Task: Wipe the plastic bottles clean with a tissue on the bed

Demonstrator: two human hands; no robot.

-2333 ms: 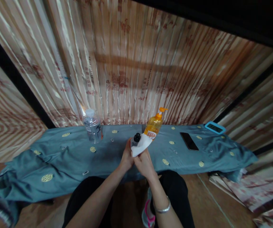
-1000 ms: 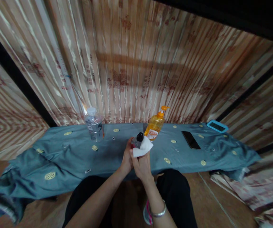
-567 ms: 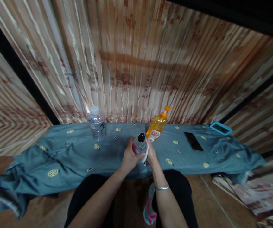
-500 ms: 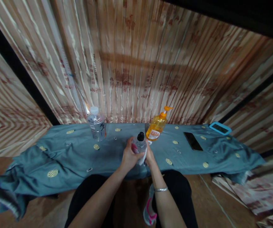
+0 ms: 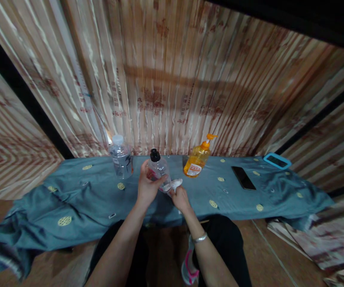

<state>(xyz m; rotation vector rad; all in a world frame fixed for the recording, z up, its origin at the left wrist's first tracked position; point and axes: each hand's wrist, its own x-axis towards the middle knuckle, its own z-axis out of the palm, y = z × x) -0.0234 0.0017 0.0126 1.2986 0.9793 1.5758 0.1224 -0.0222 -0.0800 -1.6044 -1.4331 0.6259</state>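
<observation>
My left hand [image 5: 147, 186] is wrapped round a clear plastic bottle [image 5: 161, 169] with a black cap, tilted so its top leans to the left. Part of a pinkish label shows beside the fingers. My right hand [image 5: 181, 199] is closed on a white tissue [image 5: 176, 183] at the bottle's lower right end, and the tissue lies against or very near the base. Right of the hands, an orange pump bottle [image 5: 197, 160] stands on the cloth. To their left is a large clear bottle [image 5: 122, 159] with a whitish cap.
A teal cloth with yellow prints [image 5: 94, 199] covers the bench. A dark phone [image 5: 243, 178] and a light-blue framed device [image 5: 277, 161] lie at the right. A striped curtain [image 5: 160, 79] hangs right behind the bench. My knees are against its front edge.
The bottle has gone from upright between both hands to tilted and further left in my left hand. My right hand and the tissue have shifted from its side and top down to its base.
</observation>
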